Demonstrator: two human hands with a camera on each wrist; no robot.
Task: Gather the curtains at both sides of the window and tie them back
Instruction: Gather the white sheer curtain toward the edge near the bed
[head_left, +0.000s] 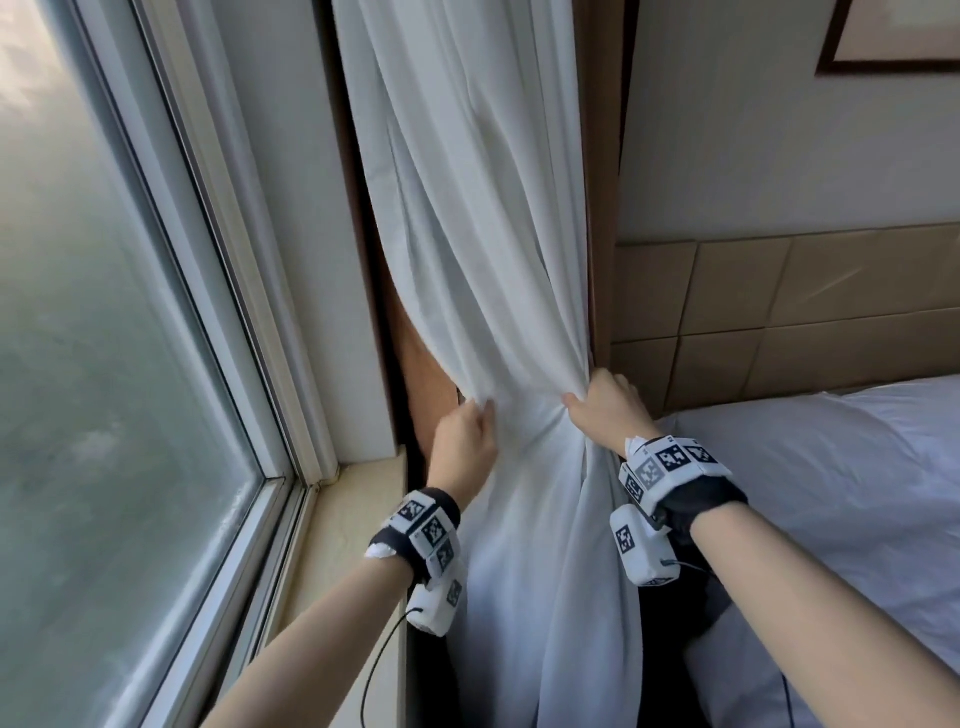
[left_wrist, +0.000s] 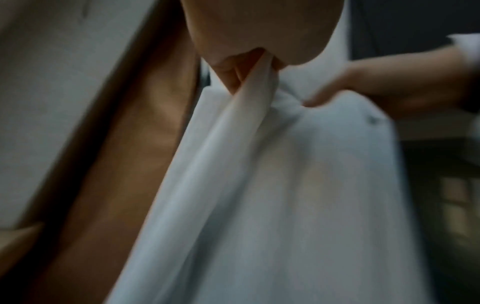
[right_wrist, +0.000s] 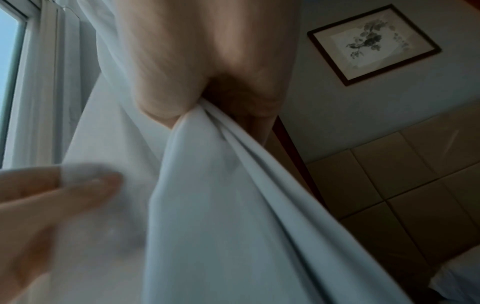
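Observation:
A white curtain (head_left: 483, 234) hangs between the window frame and the wall corner, bunched at waist height. My left hand (head_left: 467, 431) grips its left edge, fingers curled into the cloth (left_wrist: 254, 82). My right hand (head_left: 597, 402) clutches the right side of the bunch, folds squeezed in its fist (right_wrist: 197, 119). The two hands are about a hand's width apart, with the fabric pinched in between them. A brown curtain (head_left: 426, 374) shows behind the white one. No tie-back is visible.
A large window (head_left: 104, 338) and its sill (head_left: 337, 519) are at the left. A bed with white bedding (head_left: 831, 493) is at the right, with a tan padded headboard (head_left: 779, 312) behind it. A framed picture (right_wrist: 371, 44) hangs on the wall.

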